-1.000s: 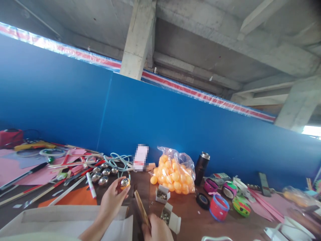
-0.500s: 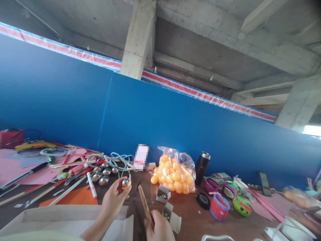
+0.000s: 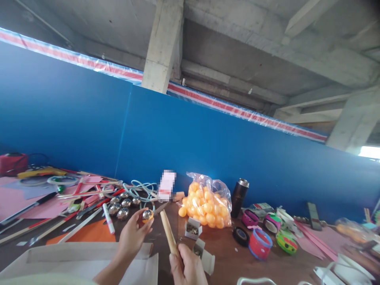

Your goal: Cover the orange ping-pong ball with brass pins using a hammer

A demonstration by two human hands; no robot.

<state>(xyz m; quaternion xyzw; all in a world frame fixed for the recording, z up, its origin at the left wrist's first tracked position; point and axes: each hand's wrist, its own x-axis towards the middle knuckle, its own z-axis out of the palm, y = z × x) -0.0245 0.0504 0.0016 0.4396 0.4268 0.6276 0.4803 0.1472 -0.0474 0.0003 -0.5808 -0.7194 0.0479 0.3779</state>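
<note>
Between the thumb and fingers of my left hand (image 3: 132,233) is an orange ping-pong ball (image 3: 147,215), its top covered in shiny silver metal. My right hand (image 3: 190,265) is wrapped round the wooden handle of a hammer (image 3: 170,233). The hammer's dark head, smeared by motion, is just right of the ball and apart from it. Two small open white boxes of tiny metal pieces, one the upper box (image 3: 192,229), stand beyond my right hand. Several silver-covered balls (image 3: 122,213) lie to the left of the held one.
A clear bag of orange balls (image 3: 204,208) and a black flask (image 3: 240,198) stand at the back. A white cardboard box (image 3: 89,257) lies front left. Sticks, a marker (image 3: 108,219) and paper clutter the left. Black tape (image 3: 240,236) and a red round case (image 3: 260,244) are on the right.
The hammer's head has swung up, its handle now steeper and my right hand turned slightly. My left hand, still holding the ball, has shifted a little left.
</note>
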